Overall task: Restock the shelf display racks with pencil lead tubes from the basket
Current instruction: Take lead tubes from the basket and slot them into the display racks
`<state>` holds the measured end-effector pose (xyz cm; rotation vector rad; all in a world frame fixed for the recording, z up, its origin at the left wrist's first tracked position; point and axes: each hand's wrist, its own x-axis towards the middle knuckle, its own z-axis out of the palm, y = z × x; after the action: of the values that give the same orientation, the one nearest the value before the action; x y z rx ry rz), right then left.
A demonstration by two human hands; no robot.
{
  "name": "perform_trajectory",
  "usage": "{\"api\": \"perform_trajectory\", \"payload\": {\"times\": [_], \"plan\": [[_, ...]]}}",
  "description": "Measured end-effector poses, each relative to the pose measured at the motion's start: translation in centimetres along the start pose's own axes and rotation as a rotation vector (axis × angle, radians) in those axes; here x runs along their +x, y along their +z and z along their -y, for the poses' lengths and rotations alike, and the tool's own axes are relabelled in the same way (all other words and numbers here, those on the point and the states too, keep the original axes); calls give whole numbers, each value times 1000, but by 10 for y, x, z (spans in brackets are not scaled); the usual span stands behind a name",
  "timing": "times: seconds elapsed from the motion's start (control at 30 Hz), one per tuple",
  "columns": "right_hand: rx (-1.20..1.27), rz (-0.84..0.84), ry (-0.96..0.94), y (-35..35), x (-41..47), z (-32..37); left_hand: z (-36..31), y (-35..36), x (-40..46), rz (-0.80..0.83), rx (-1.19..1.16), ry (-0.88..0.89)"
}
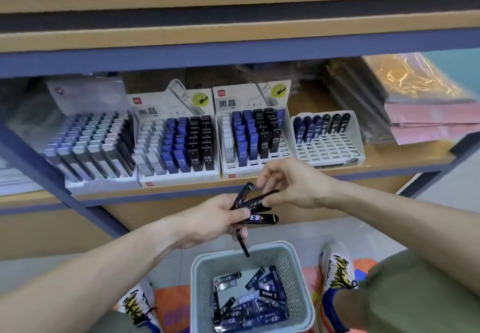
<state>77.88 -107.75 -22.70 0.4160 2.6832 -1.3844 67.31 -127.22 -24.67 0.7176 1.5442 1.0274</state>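
Black tubes fanned out in left hand, clenched tight; right hand pinching one. Above basket, near rack.

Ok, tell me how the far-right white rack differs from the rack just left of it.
The far-right rack holds one back row of tubes, its front slots empty; the rack beside it is mostly full. The far-right rack has no printed backing card; its neighbour carries one. The far-right tubes are dark blue and black; the neighbour's are white, blue and black. Both sit on the same shelf.
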Motion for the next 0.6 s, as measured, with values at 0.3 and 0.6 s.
{"api": "perform_trajectory", "payload": {"times": [0.3,0.6], "plan": [[454,221,310,-4,-19,-23,9,-2,7,-14,-145,29],[762,433,301,45,-26,-22,-8,3,9,-57,-330,106]]}}
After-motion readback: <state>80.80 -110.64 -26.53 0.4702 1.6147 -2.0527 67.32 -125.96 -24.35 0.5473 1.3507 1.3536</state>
